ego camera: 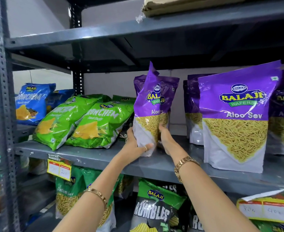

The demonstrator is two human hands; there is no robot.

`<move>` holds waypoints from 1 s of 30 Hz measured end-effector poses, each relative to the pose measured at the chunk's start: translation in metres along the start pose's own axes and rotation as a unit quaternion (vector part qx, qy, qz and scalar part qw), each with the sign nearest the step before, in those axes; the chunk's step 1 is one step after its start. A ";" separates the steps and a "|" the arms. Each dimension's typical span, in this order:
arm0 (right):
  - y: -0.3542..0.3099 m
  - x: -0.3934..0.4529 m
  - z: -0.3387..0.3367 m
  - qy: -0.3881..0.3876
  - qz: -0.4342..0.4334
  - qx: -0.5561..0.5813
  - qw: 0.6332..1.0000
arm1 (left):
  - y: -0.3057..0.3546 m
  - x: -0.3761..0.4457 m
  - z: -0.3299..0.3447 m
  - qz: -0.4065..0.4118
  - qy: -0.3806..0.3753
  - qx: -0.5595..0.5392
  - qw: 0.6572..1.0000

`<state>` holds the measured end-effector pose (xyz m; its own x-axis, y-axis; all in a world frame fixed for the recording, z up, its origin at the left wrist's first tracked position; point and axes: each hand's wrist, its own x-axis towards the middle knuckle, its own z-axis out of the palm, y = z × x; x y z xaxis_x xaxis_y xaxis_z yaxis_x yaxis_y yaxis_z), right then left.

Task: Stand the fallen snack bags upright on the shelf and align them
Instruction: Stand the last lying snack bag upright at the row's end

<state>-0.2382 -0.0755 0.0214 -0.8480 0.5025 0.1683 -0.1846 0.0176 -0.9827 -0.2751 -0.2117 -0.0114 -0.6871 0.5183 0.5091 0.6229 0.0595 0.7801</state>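
Note:
A purple Aloo Sev bag (147, 104) stands turned edge-on at the middle of the grey shelf (94, 157). My left hand (134, 144) grips its lower left corner and my right hand (166, 139) holds its lower right side. A second purple bag (170, 91) stands right behind it. To the right, a large Aloo Sev bag (234, 118) stands upright at the shelf front, with more purple bags (193, 106) behind it. To the left, two green Crunchem bags (97, 126) lie tilted back.
Blue Crunchem bags (32, 102) stand at the far left. The upper shelf (137, 29) hangs close above the bag tops. Price tags (59, 168) hang off the shelf edge. Rumbles bags (154, 208) and green sev bags fill the lower shelf.

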 end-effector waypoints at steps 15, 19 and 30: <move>0.008 0.000 -0.021 0.074 -0.014 -0.107 0.991 | 0.001 0.008 -0.014 -0.125 0.033 -0.052 0.990; 0.010 -0.001 -0.023 0.062 -0.016 -0.053 0.997 | -0.002 0.016 -0.012 -0.139 0.038 0.011 0.989; 0.010 -0.020 -0.033 -0.029 -0.009 -0.119 0.992 | 0.010 0.010 -0.012 -0.150 0.027 -0.007 0.988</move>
<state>-0.2072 -0.0568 0.0058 -0.8744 0.4495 0.1824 -0.0822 0.2333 -0.9689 -0.2803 -0.2165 0.0064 -0.8588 0.4332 0.2734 0.3840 0.1914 0.9033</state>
